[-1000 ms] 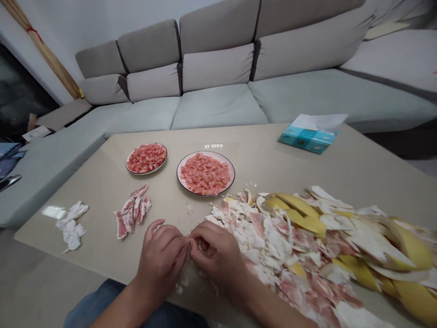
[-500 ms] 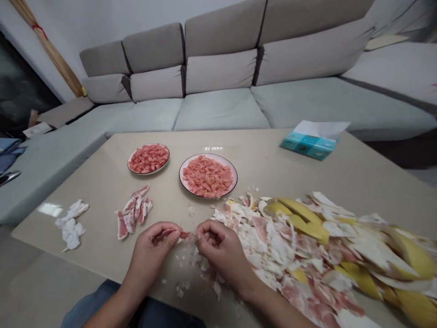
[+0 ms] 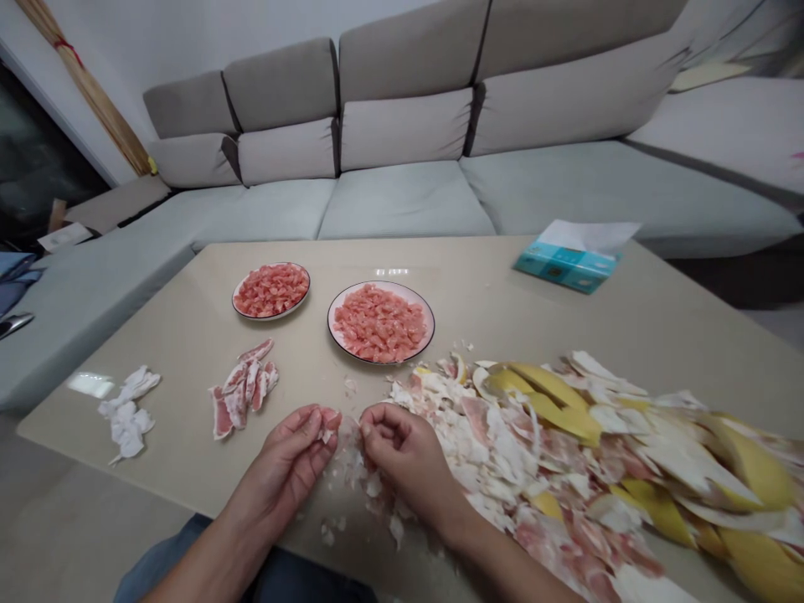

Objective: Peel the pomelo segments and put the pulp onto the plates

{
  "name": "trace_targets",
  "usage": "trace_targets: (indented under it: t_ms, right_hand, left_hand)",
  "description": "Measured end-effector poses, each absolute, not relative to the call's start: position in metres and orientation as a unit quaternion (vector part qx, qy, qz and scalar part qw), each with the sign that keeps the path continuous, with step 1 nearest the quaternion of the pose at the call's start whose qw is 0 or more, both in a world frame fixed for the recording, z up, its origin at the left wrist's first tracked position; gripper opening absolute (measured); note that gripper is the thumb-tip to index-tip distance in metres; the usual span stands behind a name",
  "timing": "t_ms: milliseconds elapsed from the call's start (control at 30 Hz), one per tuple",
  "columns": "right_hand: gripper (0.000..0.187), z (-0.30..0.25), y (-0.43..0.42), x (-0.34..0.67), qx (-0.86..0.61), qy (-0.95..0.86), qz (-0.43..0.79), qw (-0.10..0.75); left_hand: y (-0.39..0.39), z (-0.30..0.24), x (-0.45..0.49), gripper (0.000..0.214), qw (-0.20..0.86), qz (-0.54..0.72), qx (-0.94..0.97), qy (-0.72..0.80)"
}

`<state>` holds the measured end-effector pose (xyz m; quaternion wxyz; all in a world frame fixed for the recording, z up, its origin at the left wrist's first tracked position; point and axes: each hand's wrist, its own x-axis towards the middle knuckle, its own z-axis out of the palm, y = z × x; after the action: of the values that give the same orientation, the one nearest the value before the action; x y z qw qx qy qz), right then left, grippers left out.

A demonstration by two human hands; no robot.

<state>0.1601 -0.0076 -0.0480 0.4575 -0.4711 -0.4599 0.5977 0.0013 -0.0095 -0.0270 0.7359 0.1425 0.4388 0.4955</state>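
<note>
Holding a small, pink, translucent piece of fruit flesh [image 3: 330, 421], the left hand [image 3: 289, 456] is over the near part of a glossy beige counter [image 3: 490, 293], its grip narrow, thumb and fingertips pinched on that piece. Right hand [image 3: 402, 448]: just beside the piece and apart from it, grip narrow, fingertips together; whether a scrap sits between them is too small to tell. Below and between the hands: thin, whitish, papery membrane scraps [image 3: 372, 486], scattered. To the right: one broad heap of white and pink peelings [image 3: 490, 444], mixed with thick, curved, yellow rind strips [image 3: 546, 394]. Beyond the hands: one round white dark-rimmed plate [image 3: 413, 294] of loose pink pulp [image 3: 380, 325]; farther left, one smaller-looking white dark-edged dish [image 3: 303, 300] of deeper pink fruit bits [image 3: 271, 291]. Near the left hand: a cluster of pink, white-skinned wedges [image 3: 242, 394]. At far left: crumpled white tissue [image 3: 131, 419]. Toward the far edge, right: one turquoise soft tissue pack [image 3: 569, 264], white sheet protruding. Behind the counter: one long grey-and-pale-green fabric sofa [image 3: 402, 201].
</note>
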Motion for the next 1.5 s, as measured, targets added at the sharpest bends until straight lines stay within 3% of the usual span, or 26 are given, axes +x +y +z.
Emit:
trace_targets:
  t_ms: [167, 300, 467, 600, 867, 1200, 1500]
  right_hand:
    - [0.016, -0.049, -0.006, 0.161, -0.456, -0.451, 0.597, 0.483]
    - [0.015, -0.051, -0.006, 0.167, -0.458, -0.487, 0.527, 0.525]
    - [0.03, -0.046, -0.012, 0.169, -0.467, -0.577, 0.493, 0.454]
    - [0.021, -0.045, -0.013, 0.163, -0.449, -0.567, 0.547, 0.421]
    - [0.022, -0.051, -0.013, 0.161, -0.441, -0.52, 0.599, 0.421]
    - [0.014, -0.045, -0.008, 0.161, -0.414, -0.489, 0.637, 0.428]
    - [0.014, -0.051, -0.005, 0.163, -0.388, -0.484, 0.659, 0.425]
  left_hand:
    - [-0.01, -0.022, 0.002, 0.016, 0.704, 0.499, 0.205, 0.462]
    - [-0.011, -0.021, 0.002, 0.023, 0.639, 0.501, 0.293, 0.505]
    - [-0.012, -0.024, 0.002, 0.024, 0.541, 0.491, 0.394, 0.558]
    - [-0.014, -0.023, 0.007, 0.019, 0.492, 0.484, 0.447, 0.569]
    - [-0.016, -0.021, 0.01, 0.016, 0.505, 0.466, 0.45, 0.571]
    - [-0.012, -0.026, 0.004, 0.023, 0.695, 0.471, 0.284, 0.463]
    - [-0.013, -0.022, 0.002, 0.021, 0.665, 0.489, 0.324, 0.463]
